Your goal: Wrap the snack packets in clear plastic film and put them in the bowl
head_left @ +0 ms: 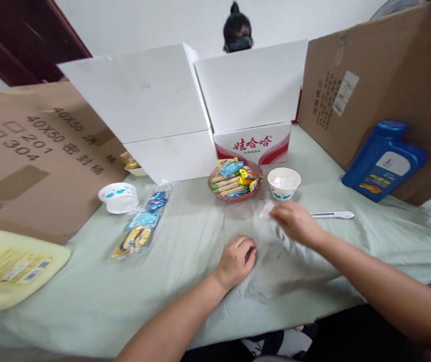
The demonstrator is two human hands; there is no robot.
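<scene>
My right hand (294, 221), blurred by motion, pinches a crumpled clear plastic bag (266, 210) whose thin film spreads over the cloth below it. Curled on the table, my left hand (238, 259) is closed beside that film; whatever it may hold is hidden. Just beyond the hands stands a pinkish glass bowl (234, 197) heaped with wrapped sweets and thin stick snacks. A white paper bowl (283, 183) with a blue-green pattern stands to its right, with clear plastic inside. Beside my right hand lies a white utility knife (334, 215).
On the left are packaged snacks (136, 231) in clear wrapping, a patterned bowl (118, 192) and a pale yellow jug (15, 271). Cardboard boxes (22, 166) and white boxes (140, 100) wall the table. A blue bottle (384, 161) leans at right. Another person (237, 30) is behind the boxes.
</scene>
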